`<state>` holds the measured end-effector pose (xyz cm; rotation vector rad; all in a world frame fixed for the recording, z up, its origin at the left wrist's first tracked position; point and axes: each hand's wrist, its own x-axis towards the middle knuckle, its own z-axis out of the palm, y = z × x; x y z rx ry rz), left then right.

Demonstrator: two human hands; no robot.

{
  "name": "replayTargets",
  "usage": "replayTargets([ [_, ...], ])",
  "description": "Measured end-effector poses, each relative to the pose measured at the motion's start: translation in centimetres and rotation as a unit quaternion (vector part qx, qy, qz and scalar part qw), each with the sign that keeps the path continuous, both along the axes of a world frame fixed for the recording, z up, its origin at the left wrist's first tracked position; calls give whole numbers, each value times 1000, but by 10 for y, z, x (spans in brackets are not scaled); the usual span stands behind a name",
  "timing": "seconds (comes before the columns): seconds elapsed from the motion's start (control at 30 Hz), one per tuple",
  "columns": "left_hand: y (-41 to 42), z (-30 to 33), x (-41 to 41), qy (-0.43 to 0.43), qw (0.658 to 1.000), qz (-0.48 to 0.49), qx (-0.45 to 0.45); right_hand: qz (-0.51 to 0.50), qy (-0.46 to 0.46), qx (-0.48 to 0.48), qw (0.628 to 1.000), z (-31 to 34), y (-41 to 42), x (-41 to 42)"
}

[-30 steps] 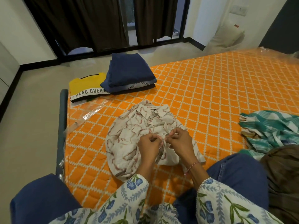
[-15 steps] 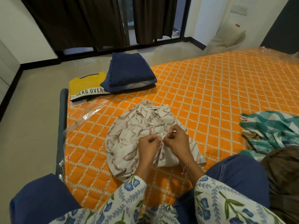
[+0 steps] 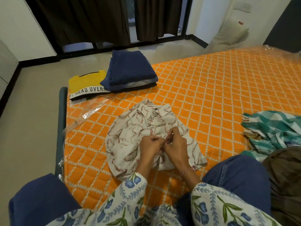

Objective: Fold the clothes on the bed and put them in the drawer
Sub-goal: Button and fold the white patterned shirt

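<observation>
Two hands meet over the middle of a crumpled cream shirt with a reddish marbled print, which lies on the orange quilted bed straight in front of the seated person; only the head view is given. The left hand and the right hand both have fingers curled, fingertips almost touching each other, each grip pinching a small bit of the shirt's front, perhaps at a button, though that is too small to tell. Beyond the grip the collar sits rumpled, and the cloth spreads in loose folds to either side and back under the wrists. It looks thin, light and limp, so it should lift with no effort but will sag and bunch wherever it is unsupported; it is not fragile and hardly slippery. For folding, a hold at the shoulders or side seams, wide of the present grip, would likely let it hang flat. Far beyond the grip, near the bed's corner, lie a folded navy stack and a folded yellow shirt. To the right of the grip a green checked cloth waits unfolded. No drawer is in view.
</observation>
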<state>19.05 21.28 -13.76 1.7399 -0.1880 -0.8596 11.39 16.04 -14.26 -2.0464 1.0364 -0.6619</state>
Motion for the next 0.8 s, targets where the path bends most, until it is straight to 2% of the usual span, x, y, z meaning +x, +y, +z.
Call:
replayTargets([
  [0.07, -1, -5, -1, -7, 1000, 2, 6, 2, 4, 20, 1000, -1, -1, 0],
  [0.2, -1, -14, -4, -35, 999, 24, 12, 8, 27, -1, 1000, -5, 1, 1],
  [0.33, 0, -18, -5, -61, 997, 35, -12, -12, 17, 7, 1000, -6, 0, 2],
  [0.43, 1, -23, -5, -73, 996, 38, -26, -34, 8, 59, 998, -3, -6, 2],
  [0.6, -2, -26, -9, -168, 986, -4, -26, -63, -1, 179, 982, -1, -22, 0],
  [0.7, -1, -22, -6, -157, 986, -36, -43, -91, -31, 235, 967, 0, -26, -3],
  [0.8, 0, -23, -6, -154, 985, -80, -25, -137, -89, 322, 932, -1, -25, -2],
])
